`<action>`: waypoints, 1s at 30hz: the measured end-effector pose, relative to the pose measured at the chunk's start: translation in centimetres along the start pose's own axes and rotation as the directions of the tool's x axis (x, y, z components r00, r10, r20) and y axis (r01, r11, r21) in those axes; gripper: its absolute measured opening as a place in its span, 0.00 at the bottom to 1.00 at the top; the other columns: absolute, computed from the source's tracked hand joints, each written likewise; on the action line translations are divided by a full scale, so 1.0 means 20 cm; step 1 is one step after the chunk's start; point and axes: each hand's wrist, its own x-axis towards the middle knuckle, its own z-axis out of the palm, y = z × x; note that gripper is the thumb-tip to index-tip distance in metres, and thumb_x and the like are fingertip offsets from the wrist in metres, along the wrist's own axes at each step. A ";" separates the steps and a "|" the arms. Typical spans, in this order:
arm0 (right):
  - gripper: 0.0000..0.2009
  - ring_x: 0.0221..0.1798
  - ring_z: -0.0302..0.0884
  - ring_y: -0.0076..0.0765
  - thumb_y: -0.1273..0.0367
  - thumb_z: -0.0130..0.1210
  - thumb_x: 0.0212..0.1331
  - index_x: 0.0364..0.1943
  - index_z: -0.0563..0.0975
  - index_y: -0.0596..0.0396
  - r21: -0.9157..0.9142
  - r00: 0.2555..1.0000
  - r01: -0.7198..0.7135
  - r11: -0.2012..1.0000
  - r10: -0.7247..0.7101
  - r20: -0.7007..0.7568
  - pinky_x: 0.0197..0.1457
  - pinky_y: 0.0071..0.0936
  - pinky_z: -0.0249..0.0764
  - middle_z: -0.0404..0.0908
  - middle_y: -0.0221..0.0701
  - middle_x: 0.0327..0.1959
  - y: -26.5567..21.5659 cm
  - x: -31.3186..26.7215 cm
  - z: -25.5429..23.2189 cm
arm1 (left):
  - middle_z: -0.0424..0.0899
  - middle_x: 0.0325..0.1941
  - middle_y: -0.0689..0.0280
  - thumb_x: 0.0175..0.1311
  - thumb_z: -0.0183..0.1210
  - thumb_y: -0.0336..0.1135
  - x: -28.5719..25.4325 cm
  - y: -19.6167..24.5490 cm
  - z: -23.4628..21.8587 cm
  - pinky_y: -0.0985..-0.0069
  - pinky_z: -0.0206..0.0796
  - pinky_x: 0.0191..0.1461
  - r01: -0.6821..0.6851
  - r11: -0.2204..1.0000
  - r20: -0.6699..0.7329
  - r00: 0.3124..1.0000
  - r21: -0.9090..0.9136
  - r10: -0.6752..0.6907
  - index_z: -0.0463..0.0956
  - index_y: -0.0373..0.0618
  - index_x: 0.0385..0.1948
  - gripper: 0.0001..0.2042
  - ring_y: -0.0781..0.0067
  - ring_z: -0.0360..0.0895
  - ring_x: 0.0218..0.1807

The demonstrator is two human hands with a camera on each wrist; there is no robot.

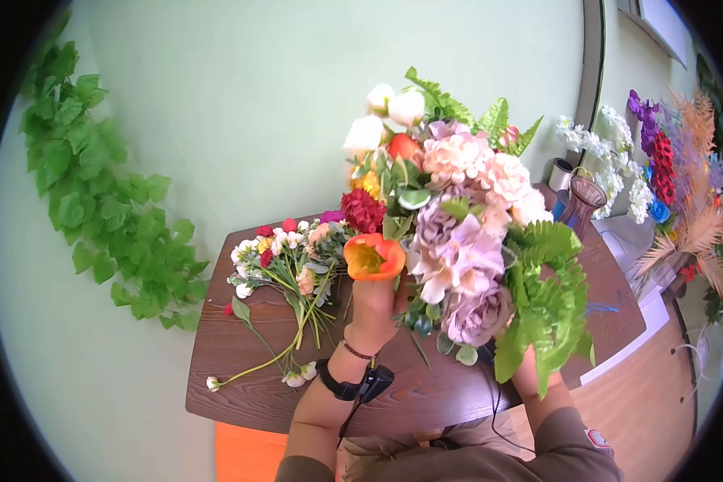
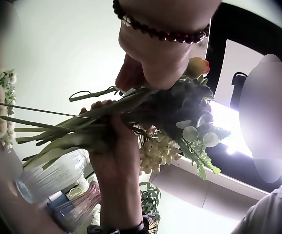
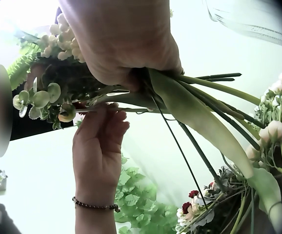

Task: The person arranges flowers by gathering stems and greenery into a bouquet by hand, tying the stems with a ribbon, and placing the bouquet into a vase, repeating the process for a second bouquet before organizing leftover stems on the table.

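My right hand (image 3: pixel 131 44) grips the gathered stems (image 2: pixel 68 126) of a large mixed bouquet of artificial flowers (image 1: pixel 466 241), raised over the table. In the head view, fern leaves (image 1: pixel 546 297) cover most of that hand. At the bouquet's left side, my left hand (image 1: pixel 373 309), with a beaded bracelet (image 3: pixel 97 205), pinches the thin stem of an orange tulip (image 1: pixel 375 259). The tulip's open cup faces the head camera beside a dark red flower (image 1: pixel 363 210). Pink and mauve blooms fill the bouquet's middle, and white buds (image 1: pixel 363 135) stand at its top left.
Loose flowers (image 1: pixel 277 249) with long stems lie on the dark wooden table (image 1: pixel 377 410) to the left. A pinkish glass vase (image 1: pixel 582 201) stands at the back right, near more flowers (image 1: pixel 667 177). A leafy vine (image 1: pixel 96 185) hangs on the left wall.
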 end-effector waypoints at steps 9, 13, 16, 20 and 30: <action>0.10 0.39 0.73 0.41 0.69 0.51 0.59 0.42 0.74 0.57 0.022 0.994 -0.033 0.999 0.031 0.105 0.42 0.34 0.69 0.76 0.38 0.34 -0.05 -0.07 -0.05 | 0.78 0.44 0.60 0.44 0.59 0.23 -0.09 -0.13 0.06 0.69 0.67 0.49 0.442 0.613 0.160 0.874 -0.655 -0.459 0.74 0.40 0.44 0.20 0.59 0.76 0.46; 0.10 0.39 0.72 0.41 0.69 0.51 0.58 0.42 0.74 0.57 0.015 0.984 -0.047 0.999 0.044 0.173 0.42 0.34 0.69 0.76 0.39 0.35 -0.14 -0.05 0.02 | 0.78 0.37 0.64 0.49 0.56 0.21 -0.20 -0.30 0.15 0.74 0.68 0.44 0.694 0.330 0.367 0.653 -0.640 -0.662 0.74 0.39 0.41 0.14 0.69 0.76 0.39; 0.10 0.39 0.72 0.41 0.69 0.51 0.58 0.42 0.74 0.58 0.015 0.963 -0.079 0.997 0.072 0.260 0.42 0.34 0.68 0.76 0.39 0.35 0.00 -0.30 -0.44 | 0.77 0.32 0.66 0.52 0.56 0.22 -0.07 -0.12 0.06 0.76 0.68 0.39 0.559 0.647 0.290 0.827 -0.519 -0.482 0.73 0.38 0.38 0.11 0.73 0.75 0.34; 0.10 0.39 0.72 0.41 0.69 0.52 0.58 0.42 0.74 0.58 0.014 0.914 -0.137 0.990 0.121 0.388 0.43 0.35 0.68 0.76 0.39 0.35 -0.11 0.04 0.06 | 0.77 0.32 0.59 0.49 0.59 0.26 -0.02 -0.04 0.00 0.73 0.68 0.34 0.061 0.989 0.042 0.998 -0.136 -0.056 0.74 0.39 0.35 0.10 0.64 0.78 0.33; 0.11 0.39 0.72 0.42 0.70 0.53 0.57 0.42 0.74 0.58 -0.027 0.827 -0.206 0.978 0.188 0.530 0.43 0.35 0.68 0.76 0.40 0.35 -0.12 0.22 0.36 | 0.79 0.40 0.58 0.50 0.58 0.25 -0.01 -0.15 0.12 0.74 0.68 0.43 0.147 0.968 -0.052 0.986 -0.205 -0.161 0.72 0.37 0.44 0.16 0.61 0.78 0.39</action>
